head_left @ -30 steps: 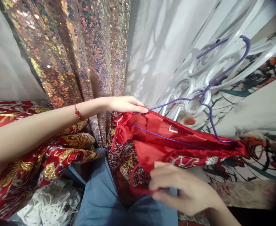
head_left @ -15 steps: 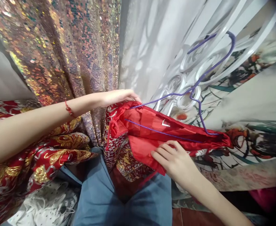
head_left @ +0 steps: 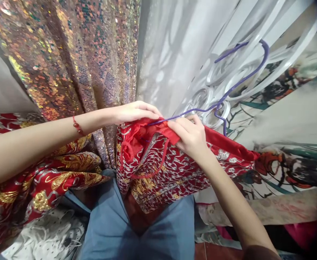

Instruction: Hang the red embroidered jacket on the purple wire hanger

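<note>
Pinching the red edge [head_left: 173, 137] of the embroidered garment [head_left: 185, 169], the right hand [head_left: 189, 134] has its fingers closed on cloth just beside the purple hanger [head_left: 233, 87]. The left hand [head_left: 138, 111] lies over the garment's shoulder end; its undersides are hidden from me, so I can't tell whether it grips. I'd expect the smooth edging to be soft and slippery, wanting a firm pinch close to the hanger wire, while the metallic patterned face looks stiffer, weightier and easy to snag. I wouldn't pull by the thin looped cord [head_left: 163, 162] hanging across it. The garment is on the hanger, above the blue-clothed legs [head_left: 139, 245]; beyond, the hook crosses white scrollwork [head_left: 261, 34], and sequined cloth [head_left: 93, 47] hangs behind the left arm.
</note>
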`<state>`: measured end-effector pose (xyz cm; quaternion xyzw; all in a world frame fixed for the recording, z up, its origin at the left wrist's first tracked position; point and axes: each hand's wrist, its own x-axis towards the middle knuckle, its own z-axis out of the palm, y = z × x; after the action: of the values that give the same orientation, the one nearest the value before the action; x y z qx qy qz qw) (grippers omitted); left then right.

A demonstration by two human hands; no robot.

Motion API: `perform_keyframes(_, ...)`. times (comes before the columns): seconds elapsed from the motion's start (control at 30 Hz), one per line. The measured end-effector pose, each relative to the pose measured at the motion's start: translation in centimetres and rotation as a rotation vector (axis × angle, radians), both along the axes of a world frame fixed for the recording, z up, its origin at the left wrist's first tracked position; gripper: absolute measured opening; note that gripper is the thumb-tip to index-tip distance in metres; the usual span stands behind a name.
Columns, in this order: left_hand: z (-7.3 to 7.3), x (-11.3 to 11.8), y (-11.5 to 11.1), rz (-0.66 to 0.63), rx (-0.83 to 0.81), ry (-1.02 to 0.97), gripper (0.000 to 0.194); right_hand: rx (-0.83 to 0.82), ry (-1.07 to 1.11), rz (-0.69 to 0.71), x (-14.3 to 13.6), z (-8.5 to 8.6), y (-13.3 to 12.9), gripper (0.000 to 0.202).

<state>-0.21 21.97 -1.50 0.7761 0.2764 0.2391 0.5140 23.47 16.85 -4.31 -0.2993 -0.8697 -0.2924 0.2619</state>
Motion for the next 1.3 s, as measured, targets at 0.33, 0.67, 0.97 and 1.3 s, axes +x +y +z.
perform_keyframes(0.33,-0.5,0.2,0.0,-0.014,0.138,-0.065,0.030,-0.048,-0.131,0.179,-2.8,-1.2,0.7,0.031)
perform_keyframes(0.67,0.1,-0.2,0.0,-0.057,0.013,-0.137,0.037,-0.361,0.087,0.153,-3.5,0.4,1.5,0.035)
perform_keyframes(0.97,0.7,-1.2,0.9,-0.141,0.255,0.130,0.039,-0.353,0.280,-0.013,-4.3,0.6,0.9,0.042)
perform_keyframes(1.3,-0.3,-0.4,0.4,0.045,0.301,0.122,0.041,-0.185,0.344,-0.180,-4.3,5.9,-2.2,0.052)
